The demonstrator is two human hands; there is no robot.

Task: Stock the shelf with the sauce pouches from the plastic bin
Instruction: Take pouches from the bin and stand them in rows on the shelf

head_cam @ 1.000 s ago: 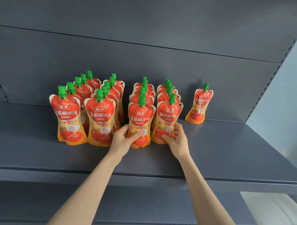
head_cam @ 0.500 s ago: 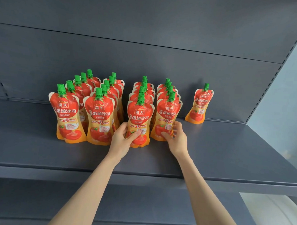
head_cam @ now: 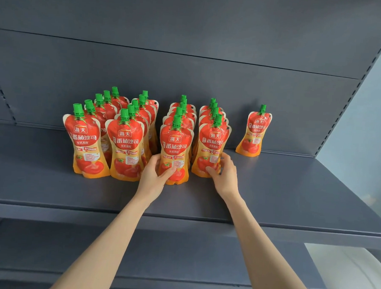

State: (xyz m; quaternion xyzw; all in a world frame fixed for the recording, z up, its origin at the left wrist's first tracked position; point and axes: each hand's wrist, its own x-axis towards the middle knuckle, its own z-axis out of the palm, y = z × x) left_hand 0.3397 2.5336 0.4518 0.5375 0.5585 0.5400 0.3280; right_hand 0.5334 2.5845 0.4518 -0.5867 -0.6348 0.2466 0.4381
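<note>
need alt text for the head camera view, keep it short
Two bare hands hold red sauce pouches with green caps on a grey shelf: the left hand grips the third row's front pouch, the right hand the fourth row's front pouch, counting from the left. A lone pouch stands further right.

A dark grey metal shelf (head_cam: pixel 292 192) runs the full width of the view, its bare right end matte and evenly lit, its front lip (head_cam: pixel 51 213) a shade lighter. Behind it rises a back panel (head_cam: pixel 190 24) of the same grey, crossed by a thin horizontal seam (head_cam: pixel 189 54). A slotted upright (head_cam: pixel 348 103) slants along the panel's right edge, and another slotted strip (head_cam: pixel 1 94) shows at the left edge. Below the front lip sits a lower shelf (head_cam: pixel 180 253) in shadow. Right of the upright stands a pale blue-grey wall (head_cam: pixel 369 130); something white and blurred (head_cam: pixel 354 271) lies under the shelf's right end.
</note>
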